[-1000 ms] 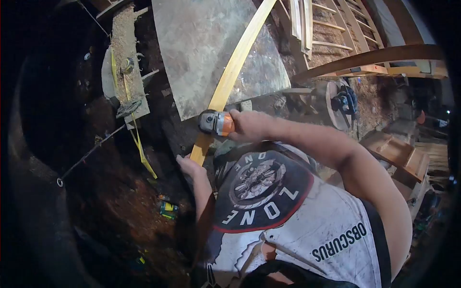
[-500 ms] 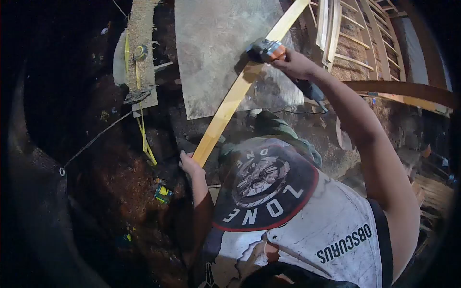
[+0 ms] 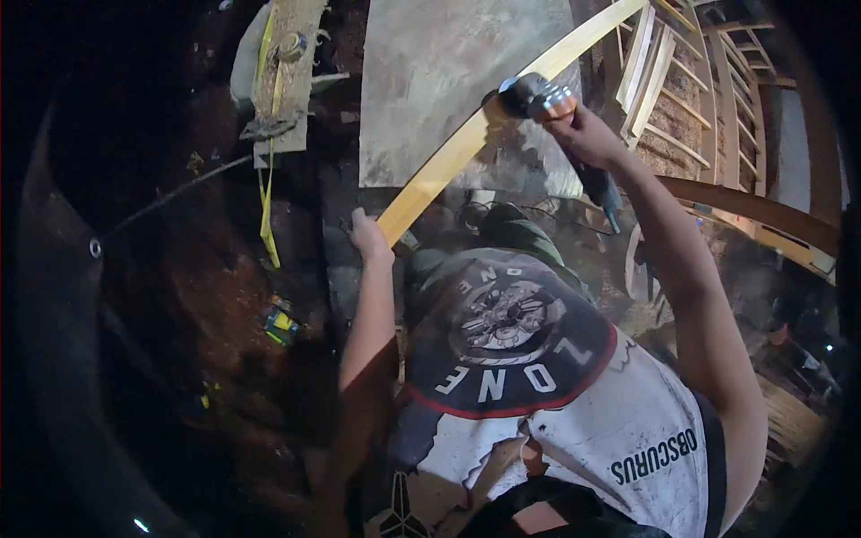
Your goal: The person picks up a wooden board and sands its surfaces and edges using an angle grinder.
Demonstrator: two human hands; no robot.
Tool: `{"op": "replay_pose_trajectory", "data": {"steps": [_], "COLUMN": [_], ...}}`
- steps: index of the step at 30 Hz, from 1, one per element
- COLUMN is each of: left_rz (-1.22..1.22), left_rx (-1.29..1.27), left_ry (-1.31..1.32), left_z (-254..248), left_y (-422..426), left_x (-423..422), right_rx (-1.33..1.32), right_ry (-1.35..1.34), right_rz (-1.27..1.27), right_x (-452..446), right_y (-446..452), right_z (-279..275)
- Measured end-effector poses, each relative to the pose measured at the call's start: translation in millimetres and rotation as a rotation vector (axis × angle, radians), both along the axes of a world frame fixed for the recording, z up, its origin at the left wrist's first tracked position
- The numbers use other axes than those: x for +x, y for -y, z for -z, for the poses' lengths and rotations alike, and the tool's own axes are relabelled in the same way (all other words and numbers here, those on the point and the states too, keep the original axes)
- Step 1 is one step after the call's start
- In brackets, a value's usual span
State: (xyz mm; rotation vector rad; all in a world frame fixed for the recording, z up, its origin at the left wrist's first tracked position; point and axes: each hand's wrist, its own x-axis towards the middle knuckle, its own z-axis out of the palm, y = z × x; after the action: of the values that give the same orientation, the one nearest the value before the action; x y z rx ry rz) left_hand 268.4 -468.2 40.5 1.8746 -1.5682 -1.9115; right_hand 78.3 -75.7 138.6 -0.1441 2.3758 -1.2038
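Note:
A long pale wooden board (image 3: 448,167) slants up and to the right, away from my body. My left hand (image 3: 369,237) is closed around its near end. In my right hand (image 3: 587,136) is an angle grinder (image 3: 536,97) with an orange and silver front and a dark body. Its head rests at the board's upper face, partway along; the disc is mostly hidden. The grinder's dark rear end (image 3: 603,195) points back toward me.
A large grey sheet (image 3: 466,81) lies beneath the board. To the left are a rough plank (image 3: 291,99) with a tape measure (image 3: 291,47) and a yellow strap (image 3: 266,224). Wooden ladder-like frames (image 3: 686,108) stand at upper right. A yellow-green tool (image 3: 282,328) lies on the dark ground.
My view has shifted, so the surroundings sit higher and further right. The grinder has come along the board toward my left hand. Both hands keep their grips.

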Motion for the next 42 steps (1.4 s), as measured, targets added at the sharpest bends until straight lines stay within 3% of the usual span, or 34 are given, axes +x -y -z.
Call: {"op": "replay_pose_trajectory", "data": {"steps": [1, 2, 4, 6, 8, 9, 12, 14, 16, 17, 20, 21, 23, 29, 33, 36, 38, 39, 42], "left_rz": [0.021, -0.002, -0.001, 0.003, -0.143, -0.035, -0.002, -0.020, -0.027, 0.016, -0.035, -0.038, 0.092, -0.060, -0.019, 0.043, -0.109, -0.109, 0.027], "left_rx": [-0.017, -0.006, 0.256, 0.405, 0.570, 0.703, 0.713, 0.779, 0.860, 0.917, 0.936, 0.938, 1.196, 1.217, 1.259, 1.301, 1.010, 1.011, 1.160], "left_ry": [-0.004, 0.013, -0.144, -0.225, -0.336, -0.451, -0.463, -0.487, -0.526, -0.590, -0.526, -0.528, -0.776, -0.885, -0.875, -0.966, -0.635, -0.635, -0.839], "left_z": [-13, -8, 8, -38, -57, -56, -44, -30, 1, 21, 4, 19, 51, 23, 12, 12, -7, 7, 40], "left_y": [-8, -5, 5, 2, 0, 4, 1, 6, 11, 14, 10, 15, 26, 8, 9, 10, 5, 9, 20], "left_x": [-4, -4, 2, -5, -7, -3, -4, -2, 3, 7, -1, 3, 11, 9, 9, 11, 5, 10, 24], "right_rx": [0.082, 0.068, 0.031, -0.022, -0.065, -0.023, 0.015, -0.106, -0.050, -0.156, -0.089, -0.120, -0.038, 0.014, 0.020, 0.106, -0.024, -0.158, -0.087], "right_ry": [0.033, 0.174, 0.162, 0.161, 0.168, 0.223, 0.165, 0.164, 0.191, 0.254, 0.250, 0.170, 0.177, 0.142, 0.219, 0.120, 0.209, 0.300, 0.251], "right_rz": [-0.042, -0.089, -0.117, -0.142, -0.159, -0.168, -0.240, -0.193, -0.245, -0.242, -0.261, -0.325, -0.359, -0.496, -0.514, -0.478, -0.395, -0.310, -0.294], "right_x": [6, 15, 29, 37, 49, 51, 56, 67, 71, 75, 89, 94, 101, 107, 102, 94, 82, 75, 50], "right_y": [5, 30, 39, 45, 57, 72, 80, 87, 97, 108, 123, 125, 129, 156, 157, 143, 119, 113, 95], "right_z": [0, -44, -29, -11, -16, -40, -21, -7, -8, -23, -40, -24, -18, -44, -51, -42, -10, -6, -21]}}
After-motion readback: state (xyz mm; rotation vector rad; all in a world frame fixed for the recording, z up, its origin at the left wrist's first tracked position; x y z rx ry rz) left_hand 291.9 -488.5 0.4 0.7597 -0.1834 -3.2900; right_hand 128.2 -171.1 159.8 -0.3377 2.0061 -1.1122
